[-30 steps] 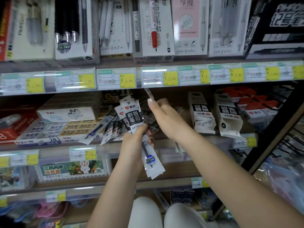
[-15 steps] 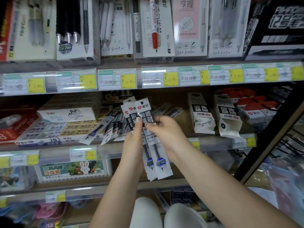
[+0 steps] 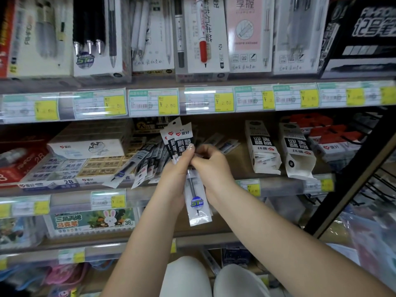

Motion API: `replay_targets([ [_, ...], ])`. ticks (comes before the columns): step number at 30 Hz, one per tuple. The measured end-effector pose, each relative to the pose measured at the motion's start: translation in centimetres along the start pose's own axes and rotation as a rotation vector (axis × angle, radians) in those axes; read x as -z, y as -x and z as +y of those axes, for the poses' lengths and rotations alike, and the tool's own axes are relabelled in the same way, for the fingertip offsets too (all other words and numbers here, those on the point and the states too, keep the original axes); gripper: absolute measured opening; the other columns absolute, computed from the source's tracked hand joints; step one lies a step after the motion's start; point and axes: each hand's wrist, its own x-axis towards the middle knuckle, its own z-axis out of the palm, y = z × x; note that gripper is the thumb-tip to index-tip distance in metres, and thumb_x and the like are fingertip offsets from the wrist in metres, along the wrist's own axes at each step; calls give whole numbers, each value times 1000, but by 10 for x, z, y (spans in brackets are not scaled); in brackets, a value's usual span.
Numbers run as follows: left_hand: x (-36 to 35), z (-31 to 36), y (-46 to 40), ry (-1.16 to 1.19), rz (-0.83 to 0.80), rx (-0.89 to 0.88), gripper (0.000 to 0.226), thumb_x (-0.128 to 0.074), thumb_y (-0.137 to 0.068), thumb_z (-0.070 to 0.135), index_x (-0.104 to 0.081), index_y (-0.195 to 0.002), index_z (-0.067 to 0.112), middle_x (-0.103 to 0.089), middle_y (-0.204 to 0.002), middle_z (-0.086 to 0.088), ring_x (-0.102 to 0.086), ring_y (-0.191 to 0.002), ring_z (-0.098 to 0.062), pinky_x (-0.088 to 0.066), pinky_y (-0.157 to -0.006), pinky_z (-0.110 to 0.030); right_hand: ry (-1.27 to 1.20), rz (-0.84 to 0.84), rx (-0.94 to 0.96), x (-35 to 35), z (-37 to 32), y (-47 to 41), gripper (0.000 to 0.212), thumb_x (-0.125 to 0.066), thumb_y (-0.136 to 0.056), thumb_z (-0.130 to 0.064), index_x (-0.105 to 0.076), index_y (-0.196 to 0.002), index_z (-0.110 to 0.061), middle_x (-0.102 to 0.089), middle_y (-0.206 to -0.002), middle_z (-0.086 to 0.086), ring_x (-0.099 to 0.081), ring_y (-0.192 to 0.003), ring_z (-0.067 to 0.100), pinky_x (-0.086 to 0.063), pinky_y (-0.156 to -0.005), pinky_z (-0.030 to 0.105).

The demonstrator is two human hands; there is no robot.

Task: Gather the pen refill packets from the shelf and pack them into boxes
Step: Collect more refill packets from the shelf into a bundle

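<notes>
1. Across the whole view runs a shop shelf (image 3: 214, 81) unit in tiers, each front edge lined with price labels (image 3: 154, 101) in white, green and yellow.
2. On the top tier stand upright pen boxes (image 3: 100, 37), side by side, some showing black pens and one a red-capped marker.
3. On the middle tier, far left, lie flat pencil boxes (image 3: 85, 147) marked 2B, stacked over one another; at the right stand two white refill boxes (image 3: 262, 146) with black panels, tops open and leaning, just beside each other, and red-topped packs (image 3: 327, 136) sit behind them.
4. Below, a long marker set box (image 3: 92, 219) with a rabbit picture lies behind the clear rail.
5. Two bare forearms rise from the bottom edge toward the middle tier, above pale-clothed knees (image 3: 212, 279).
6. Loose refill packets (image 3: 139, 166) lie fanned on the middle tier, between the pencil boxes and the hands, their lower ends overhanging the rail.
7. The left hand (image 3: 177, 168) is closed around a held bunch of packets (image 3: 179, 138), thumb pressed on the printed face; the bunch stands upright in front of the middle tier, its clear lower end hanging below the hands.
8. The right hand (image 3: 211, 162) touches the left, fingers curled in and pinching the same bunch from the right side.
</notes>
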Motion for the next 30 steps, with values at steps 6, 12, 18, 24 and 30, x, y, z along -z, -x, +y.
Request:
replay_targets([
  [6,13,15,-2,69,-105,44,33,-71,-62,36,-59,-81,11,-56,-56,-2,-51,-43,-11,-46,-46,-20,-284,-172,-226,8,-14,-11,32,-51,-93,-40,-59,-79,-13,-58,-68,3,-54,-57,16,-43,-54,28],
  [12,30,20,-3,80,-95,34,13,-62,-82,17,-54,-74,13,-54,-55,1,-50,-43,-10,-44,-48,-20,766,-122,254,24,-1,-72,39,-56,-83,5,-60,-117,-14,-61,-101,1,-59,-101,24,-47,-85,28],
  [18,35,19,-3,68,-107,42,19,-60,-87,21,-51,-72,14,-52,-55,1,-51,-43,-11,-44,-45,-18,1509,-376,436,30,3,-84,59,-43,-84,11,-51,-133,-22,-50,-136,5,-46,-124,29,-45,-97,42],
  [24,31,20,5,27,-59,24,17,-60,-89,18,-52,-75,12,-52,-59,-3,-49,-44,-12,-44,-44,-18,1681,-282,734,28,5,-86,33,-45,-85,2,-61,-107,-15,-64,-107,6,-59,-96,28,-37,-62,28],
  [30,29,18,8,1,-59,-34,15,-56,-92,13,-53,-78,10,-57,-58,-2,-55,-46,-11,-48,-46,-20,1486,72,1025,37,-27,-67,40,-71,-72,-3,-64,-110,-12,-67,-106,8,-61,-98,28,-47,-61,29],
])
